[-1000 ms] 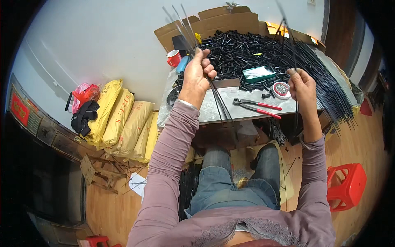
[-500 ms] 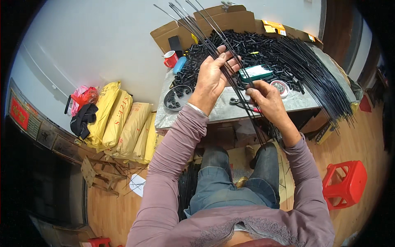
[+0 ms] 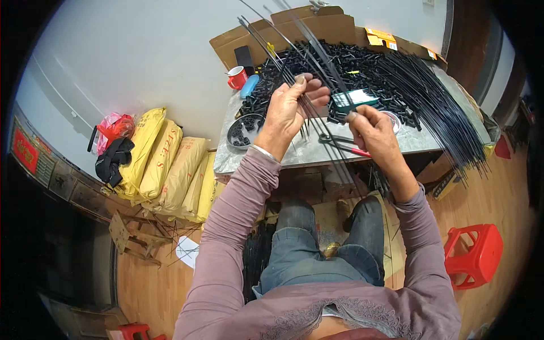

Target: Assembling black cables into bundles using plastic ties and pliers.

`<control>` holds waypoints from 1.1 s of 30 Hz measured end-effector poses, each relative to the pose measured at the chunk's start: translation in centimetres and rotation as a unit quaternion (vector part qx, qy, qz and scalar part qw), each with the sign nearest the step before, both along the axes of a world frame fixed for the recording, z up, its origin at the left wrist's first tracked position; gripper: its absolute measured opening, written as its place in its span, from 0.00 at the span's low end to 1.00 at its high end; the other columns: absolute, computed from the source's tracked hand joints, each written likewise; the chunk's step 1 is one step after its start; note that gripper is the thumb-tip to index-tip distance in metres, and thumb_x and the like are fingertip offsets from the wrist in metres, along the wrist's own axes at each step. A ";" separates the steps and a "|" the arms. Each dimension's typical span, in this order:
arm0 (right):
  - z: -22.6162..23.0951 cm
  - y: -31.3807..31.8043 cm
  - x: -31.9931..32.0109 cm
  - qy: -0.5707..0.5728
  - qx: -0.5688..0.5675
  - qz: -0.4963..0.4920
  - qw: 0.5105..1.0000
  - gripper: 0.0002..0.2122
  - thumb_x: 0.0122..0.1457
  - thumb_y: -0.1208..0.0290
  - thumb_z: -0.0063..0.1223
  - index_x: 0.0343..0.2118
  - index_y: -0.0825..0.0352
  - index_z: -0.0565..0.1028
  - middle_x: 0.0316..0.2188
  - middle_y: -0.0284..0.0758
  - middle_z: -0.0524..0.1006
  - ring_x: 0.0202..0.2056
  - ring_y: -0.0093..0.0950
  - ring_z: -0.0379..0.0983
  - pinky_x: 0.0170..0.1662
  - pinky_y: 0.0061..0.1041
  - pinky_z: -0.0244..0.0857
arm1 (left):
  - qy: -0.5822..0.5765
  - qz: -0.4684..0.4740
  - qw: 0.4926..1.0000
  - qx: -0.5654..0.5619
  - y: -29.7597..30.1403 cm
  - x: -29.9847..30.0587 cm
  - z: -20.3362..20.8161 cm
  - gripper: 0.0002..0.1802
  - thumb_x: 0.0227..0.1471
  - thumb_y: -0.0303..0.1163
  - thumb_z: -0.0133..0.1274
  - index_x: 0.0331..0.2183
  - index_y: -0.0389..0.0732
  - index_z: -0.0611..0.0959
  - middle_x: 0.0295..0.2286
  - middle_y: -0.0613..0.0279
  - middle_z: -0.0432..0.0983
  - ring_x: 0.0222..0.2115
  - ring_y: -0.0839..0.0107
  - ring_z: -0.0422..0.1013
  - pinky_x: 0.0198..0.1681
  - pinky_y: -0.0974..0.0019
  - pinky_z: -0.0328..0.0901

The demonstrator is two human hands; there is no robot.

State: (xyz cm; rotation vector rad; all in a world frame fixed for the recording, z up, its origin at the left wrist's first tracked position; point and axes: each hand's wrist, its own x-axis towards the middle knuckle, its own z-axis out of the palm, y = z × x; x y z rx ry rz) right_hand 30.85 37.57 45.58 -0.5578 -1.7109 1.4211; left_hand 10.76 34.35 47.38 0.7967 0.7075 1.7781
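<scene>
Several long, thin black rods (image 3: 263, 44) slant across both hands above the table's front edge. My left hand (image 3: 283, 116) grips part of the bunch between thumb and fingers, its other fingertips curled. A little to the right, my right hand (image 3: 375, 136) is closed in a pinch on other rods, which are smeared by motion. Below the rods lie pliers (image 3: 358, 151) with a red handle. A green-edged box (image 3: 362, 101) with a pale top sits behind my right hand. That hand partly covers a small round dish (image 3: 394, 120).
A heap of short black tubular pieces (image 3: 362, 63) covers the table's back, before a cardboard screen (image 3: 323, 27). Many black rods (image 3: 436, 107) lie at the right. A round tin (image 3: 229, 137), a red mug (image 3: 237, 79) and yellow sacks (image 3: 161, 161) are leftward; a red stool (image 3: 479, 255) stands right.
My right hand has moved slightly up and right, away from my left hand. The rods have spread into two groups, and those at my right hand have swung rightward.
</scene>
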 end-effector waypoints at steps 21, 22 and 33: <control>-0.3 -1.4 -1.2 -0.068 0.136 -0.013 0.988 0.08 0.62 0.69 0.46 0.29 0.68 0.70 0.16 0.24 0.66 0.16 0.12 0.59 0.18 0.16 0.53 | 0.058 -0.010 0.998 -0.027 0.9 0.6 2.7 0.20 0.60 0.42 0.45 0.41 0.32 0.72 0.34 0.50 0.75 0.34 0.56 0.75 0.37 0.56 0.73; -0.5 -1.9 -1.1 -0.075 0.189 -0.023 0.979 0.09 0.62 0.69 0.46 0.28 0.69 0.69 0.16 0.25 0.66 0.17 0.14 0.60 0.20 0.17 0.54 | 0.056 -0.022 0.998 -0.022 1.1 0.4 2.5 0.19 0.60 0.40 0.46 0.40 0.32 0.73 0.35 0.51 0.76 0.33 0.57 0.76 0.36 0.57 0.73; -2.4 -3.6 1.3 -0.160 0.185 -0.010 0.970 0.15 0.65 0.66 0.39 0.37 0.72 0.75 0.20 0.31 0.72 0.22 0.20 0.65 0.26 0.21 0.59 | 0.026 0.062 0.997 -0.030 1.1 0.7 2.4 0.12 0.60 0.33 0.45 0.38 0.33 0.75 0.34 0.52 0.76 0.33 0.59 0.76 0.36 0.56 0.74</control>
